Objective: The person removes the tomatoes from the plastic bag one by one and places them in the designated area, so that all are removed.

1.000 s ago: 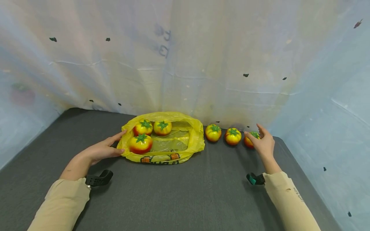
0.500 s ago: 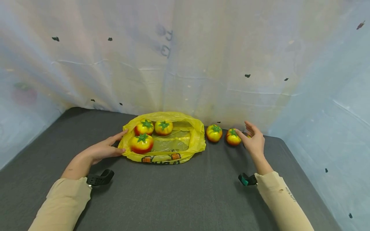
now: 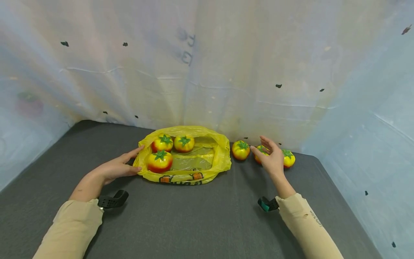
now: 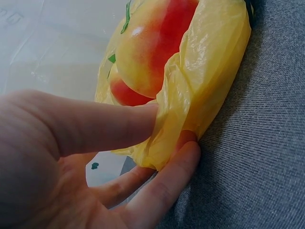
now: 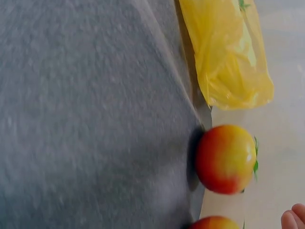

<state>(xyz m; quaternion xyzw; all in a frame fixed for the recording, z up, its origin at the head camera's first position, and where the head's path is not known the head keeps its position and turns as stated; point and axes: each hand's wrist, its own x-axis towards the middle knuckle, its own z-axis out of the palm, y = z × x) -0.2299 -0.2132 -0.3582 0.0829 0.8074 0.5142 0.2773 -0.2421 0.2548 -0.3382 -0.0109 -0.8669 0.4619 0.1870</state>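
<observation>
A yellow plastic bag [image 3: 222, 153] lies with its mouth spread, and three yellow-red tomatoes [image 3: 160, 162] sit in its left part. My left hand [image 3: 111, 169] grips the bag's left rim; in the left wrist view the thumb and fingers pinch the yellow film [image 4: 174, 102]. To the right of the bag stands a row of three more tomatoes. My right hand [image 3: 272, 161] hovers over the middle tomato [image 3: 258, 158], partly covering it, fingers spread and holding nothing visible. The nearest-to-bag tomato [image 3: 240, 150] and the far-right tomato [image 3: 288, 159] stand on either side.
A dark grey cloth-like surface [image 3: 194, 223] carries everything. Behind it hangs a pale printed sheet [image 3: 220, 72], close to the bag and the tomato row. Another pale sheet [image 3: 381, 151] borders the right side. Each wrist wears a black strap [image 3: 113, 199].
My right hand has moved left from the far-right tomato to above the middle one, and the far-right tomato shows again. The left hand stays on the bag's rim.
</observation>
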